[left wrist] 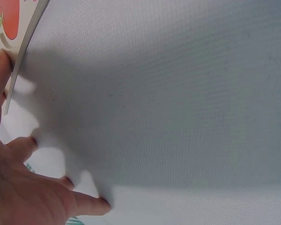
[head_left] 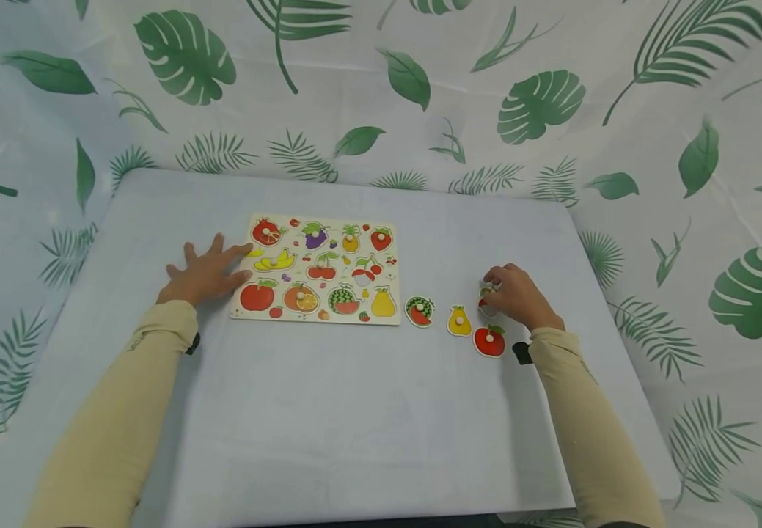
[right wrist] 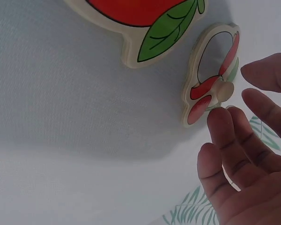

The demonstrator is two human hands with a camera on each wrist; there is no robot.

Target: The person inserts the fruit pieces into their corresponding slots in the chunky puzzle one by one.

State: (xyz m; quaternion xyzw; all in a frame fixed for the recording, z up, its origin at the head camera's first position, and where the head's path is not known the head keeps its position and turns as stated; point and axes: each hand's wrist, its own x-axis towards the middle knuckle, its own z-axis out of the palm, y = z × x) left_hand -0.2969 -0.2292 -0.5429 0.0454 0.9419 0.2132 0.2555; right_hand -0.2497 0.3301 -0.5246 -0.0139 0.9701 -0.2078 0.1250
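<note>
The fruit puzzle board [head_left: 314, 268] is touched by the spread left hand [head_left: 204, 276], apparently for steadying; towards the right edge of the bench [head_left: 328, 425], the lychee piece [right wrist: 210, 65] is flanked, not pinched, by the parted right hand [head_left: 522, 295].

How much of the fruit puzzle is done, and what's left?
If the board is being filled, it looks mostly done: the orange and grapes sit in it, for example. In hand: the right hand is at the red-and-white piece, with no clear pinch showing. The left hand touches the board's edge. To go: that piece, plus the watermelon, pear and apple on the table.
</note>
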